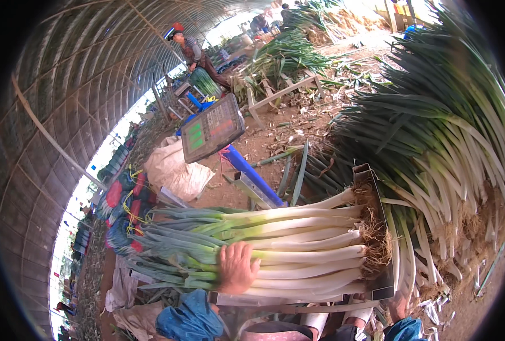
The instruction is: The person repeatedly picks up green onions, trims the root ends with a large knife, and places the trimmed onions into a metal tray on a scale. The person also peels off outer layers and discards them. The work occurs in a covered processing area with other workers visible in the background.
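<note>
A bundle of leeks lies across a metal weighing tray, white stems and roots to the right, green leaves to the left. On top of the stems rests my left hand, fingers laid over them and thumb apart. Low at the right, my right hand is beside the tray's near corner, next to some leek stems; its fingers are mostly hidden. Beyond the tray a scale display stands tilted on a blue post.
A tall heap of leeks fills the right side. Farther off are a wooden frame, more leeks and a person bending over a bundle. Tied bundles and a pale sack lie left. A curved tunnel roof arches over.
</note>
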The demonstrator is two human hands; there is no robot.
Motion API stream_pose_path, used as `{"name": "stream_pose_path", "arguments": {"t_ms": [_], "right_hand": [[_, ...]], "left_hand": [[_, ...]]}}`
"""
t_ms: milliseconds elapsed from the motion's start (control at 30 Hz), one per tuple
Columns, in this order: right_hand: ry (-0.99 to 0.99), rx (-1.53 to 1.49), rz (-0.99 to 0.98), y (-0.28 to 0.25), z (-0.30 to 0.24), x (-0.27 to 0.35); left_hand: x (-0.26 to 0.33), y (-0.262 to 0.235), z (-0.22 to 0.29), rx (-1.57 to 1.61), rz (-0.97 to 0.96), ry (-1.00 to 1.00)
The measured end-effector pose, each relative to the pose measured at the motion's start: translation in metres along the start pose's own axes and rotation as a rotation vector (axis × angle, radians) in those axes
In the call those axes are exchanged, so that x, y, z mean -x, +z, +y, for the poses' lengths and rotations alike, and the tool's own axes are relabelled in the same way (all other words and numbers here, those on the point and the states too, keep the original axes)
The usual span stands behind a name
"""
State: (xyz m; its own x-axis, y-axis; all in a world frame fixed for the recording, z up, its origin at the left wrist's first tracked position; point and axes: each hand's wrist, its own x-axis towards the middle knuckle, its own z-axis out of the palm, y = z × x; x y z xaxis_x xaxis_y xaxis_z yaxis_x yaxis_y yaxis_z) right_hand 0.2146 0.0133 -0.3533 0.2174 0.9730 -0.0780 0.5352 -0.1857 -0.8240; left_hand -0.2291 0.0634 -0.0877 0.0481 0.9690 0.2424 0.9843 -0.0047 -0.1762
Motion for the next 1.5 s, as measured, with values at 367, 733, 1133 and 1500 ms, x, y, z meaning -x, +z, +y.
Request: {"name": "stream_pose_path", "arguments": {"t_ms": [367, 733, 1133, 1500], "right_hand": [[0.038, 0.068, 0.086, -0.02, 0.095, -0.034], [0.07, 0.149, 0.159, -0.012, 0.186, 0.041], [0.087, 0.515, 0.085, -0.014, 0.2, -0.007], [-0.048, 0.255, -0.043, -0.028, 0.183, -0.017]], "left_hand": [[0.0, -0.002, 0.0, -0.022, -0.013, 0.01], [-0.001, -0.002, 0.0, -0.021, -0.003, 0.008], [-0.001, -0.002, 0.0, -0.024, -0.003, 0.015], [-0.001, -0.001, 0.001, 0.006, 0.01, 0.007]]}}
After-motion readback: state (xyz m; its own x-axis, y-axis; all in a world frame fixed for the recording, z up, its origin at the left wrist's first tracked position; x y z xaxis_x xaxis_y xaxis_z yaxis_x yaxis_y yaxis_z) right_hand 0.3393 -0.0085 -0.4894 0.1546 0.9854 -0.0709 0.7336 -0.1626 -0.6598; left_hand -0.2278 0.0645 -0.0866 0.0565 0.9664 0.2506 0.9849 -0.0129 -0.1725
